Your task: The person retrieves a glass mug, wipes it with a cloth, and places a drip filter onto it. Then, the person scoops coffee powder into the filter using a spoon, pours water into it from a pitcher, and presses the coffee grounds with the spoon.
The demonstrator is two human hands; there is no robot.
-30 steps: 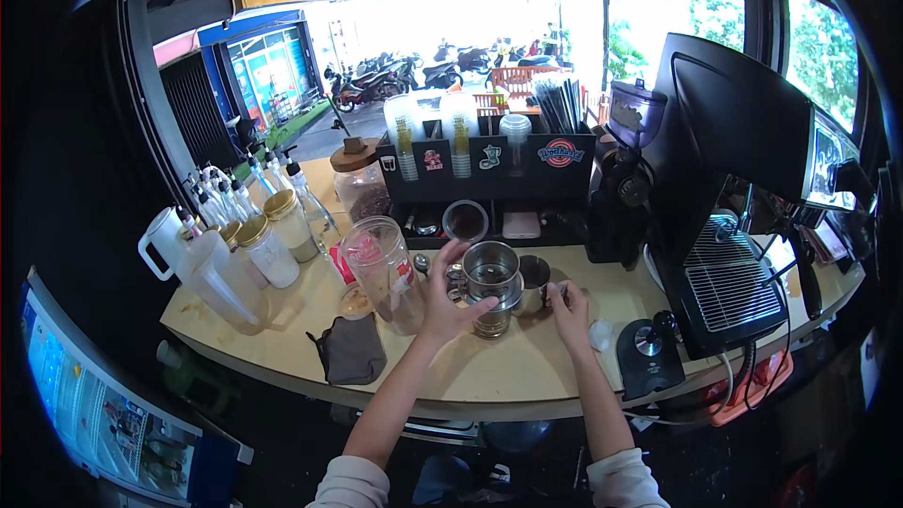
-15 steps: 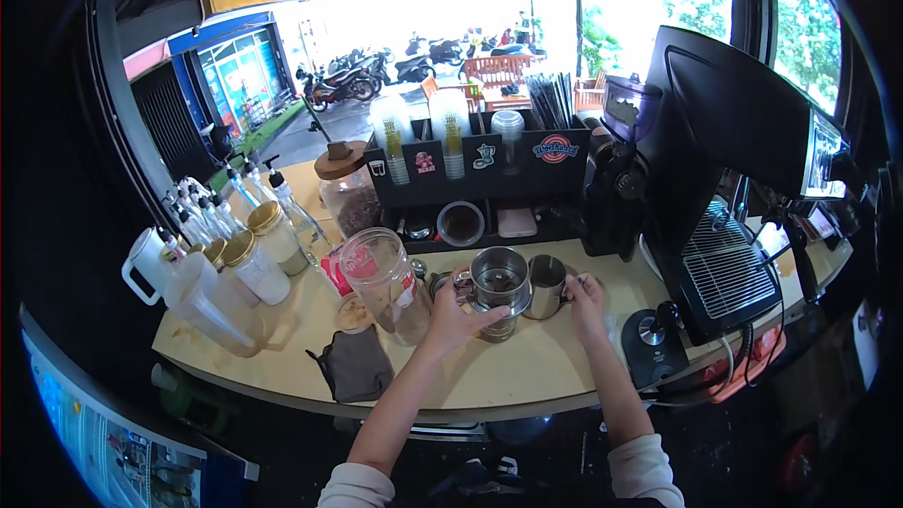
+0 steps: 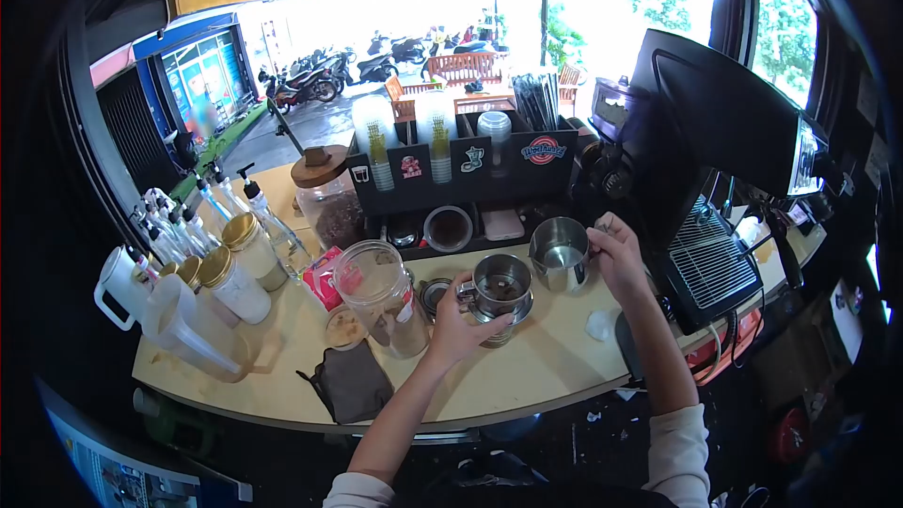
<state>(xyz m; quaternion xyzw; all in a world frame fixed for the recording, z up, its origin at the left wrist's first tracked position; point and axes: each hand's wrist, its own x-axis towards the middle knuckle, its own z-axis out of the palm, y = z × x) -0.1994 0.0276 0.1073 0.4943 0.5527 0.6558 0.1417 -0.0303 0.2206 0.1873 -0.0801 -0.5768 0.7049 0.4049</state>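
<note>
My left hand (image 3: 458,327) is closed around the side of a metal drip coffee filter (image 3: 501,284) with a wide brim. The filter sits on a small vessel (image 3: 497,339) that is mostly hidden beneath it; something dark shows at its bottom. My right hand (image 3: 618,249) grips the handle of a steel milk pitcher (image 3: 562,254), just right of and behind the filter. Its shiny inside faces me. Left of my left hand stands a large clear plastic jar (image 3: 384,296), without a lid and with a red label.
A grey cloth (image 3: 350,381) lies at the counter's front edge. Jars with gold lids (image 3: 232,273) and a translucent jug (image 3: 202,329) stand at left. A black organizer (image 3: 466,165) with cups is behind, and an espresso machine (image 3: 715,245) stands at right.
My right hand has raised the pitcher and moved it a little right and away from the filter. My left hand stays on the filter. The head view has shifted slightly right.
</note>
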